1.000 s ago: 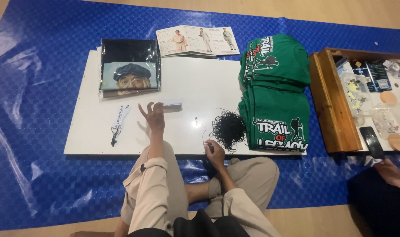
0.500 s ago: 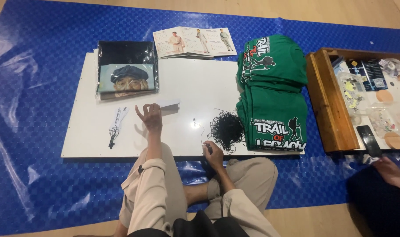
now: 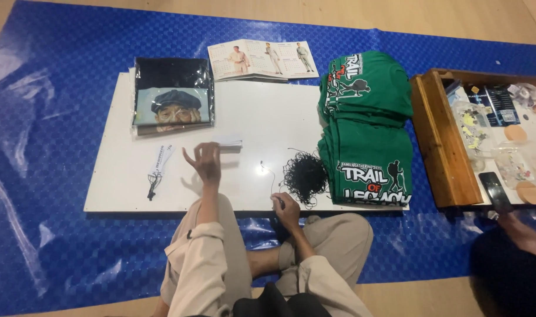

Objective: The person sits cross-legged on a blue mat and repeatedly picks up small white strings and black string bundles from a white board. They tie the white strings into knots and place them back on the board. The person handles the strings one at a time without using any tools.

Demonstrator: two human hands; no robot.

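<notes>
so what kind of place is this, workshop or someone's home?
Looks like a home or hall floor used as a makeshift packing spot: a blue mat over wood flooring, a white board as a work surface, stacked folded green shirts and a bagged dark shirt.

Single head-worn view. The camera looked steeply down from above the seated person's lap, facing forward over the flat white rectangular board (image 3: 262, 117) on the blue plastic floor sheet (image 3: 50, 235). It sat fairly far back; small items probably lay beyond clear resolution. No second view overlapped.
</notes>
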